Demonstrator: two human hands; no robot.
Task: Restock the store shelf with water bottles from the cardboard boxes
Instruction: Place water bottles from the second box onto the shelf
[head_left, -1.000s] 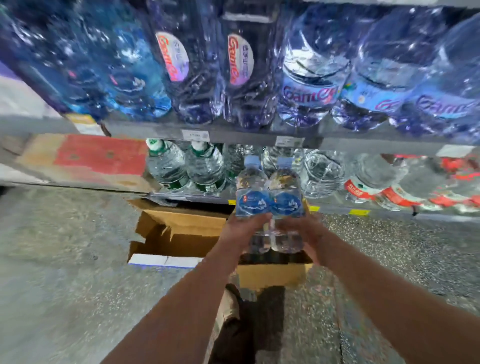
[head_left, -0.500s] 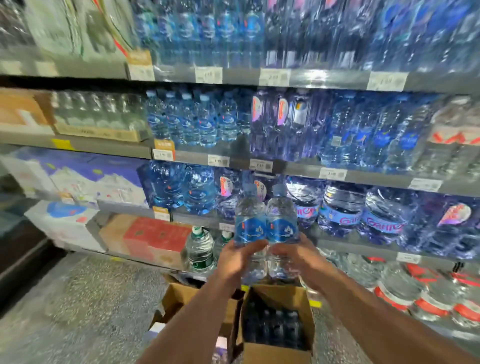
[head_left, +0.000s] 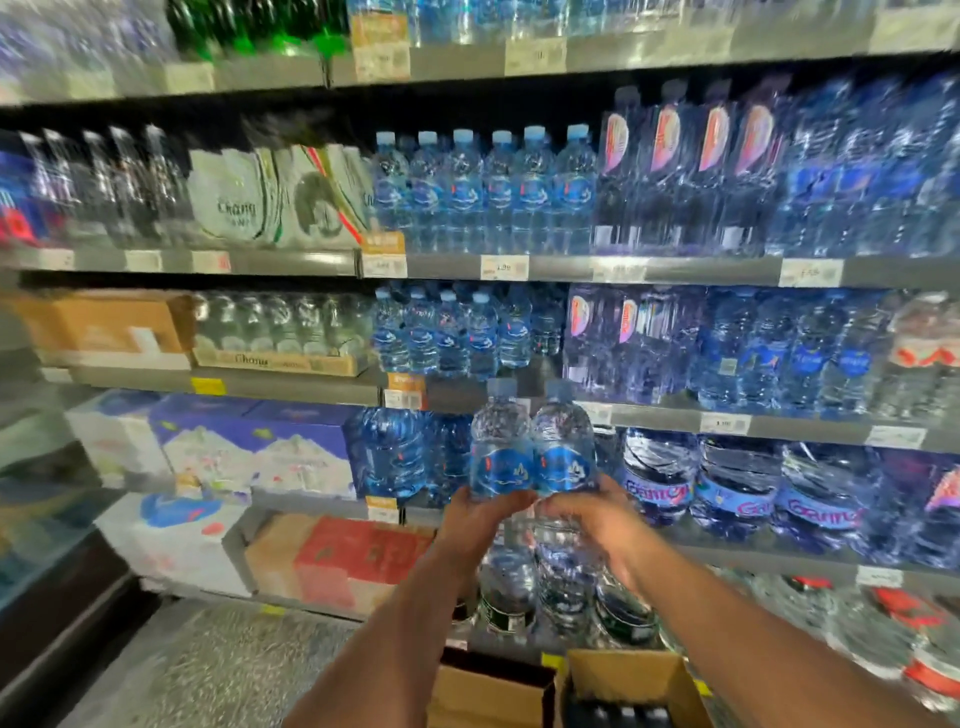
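head view: two small water bottles with blue labels are held upright, side by side and touching, in front of the store shelf. the left bottle (head_left: 500, 457) is clamped in the left grip (head_left: 480, 519), whose fingers curl round the bottle just below the label. the right bottle (head_left: 563, 454) is clamped the same way in the right grip (head_left: 597, 517). the two grips meet at the fingertips between the bottles, and both bare forearms reach up from the bottom edge.

the caps of the pair stand about level with a grey shelf rail (head_left: 654, 415) that carries price tags. on the shelf above that rail stands a row of matching small bottles (head_left: 447, 332), with a dark gap just to its right, above the held pair. behind the pair, on the shelf below the rail, stand large blue jugs (head_left: 660, 483).

at the bottom edge, under the right forearm, sits an open cardboard box (head_left: 628, 670). dark shapes show inside it, too blurred to tell. a second box (head_left: 488, 696) sits just beside it to the left, on the speckled floor (head_left: 218, 670). a red and brown carton (head_left: 358, 561) lies on the lowest shelf, left of the left forearm.
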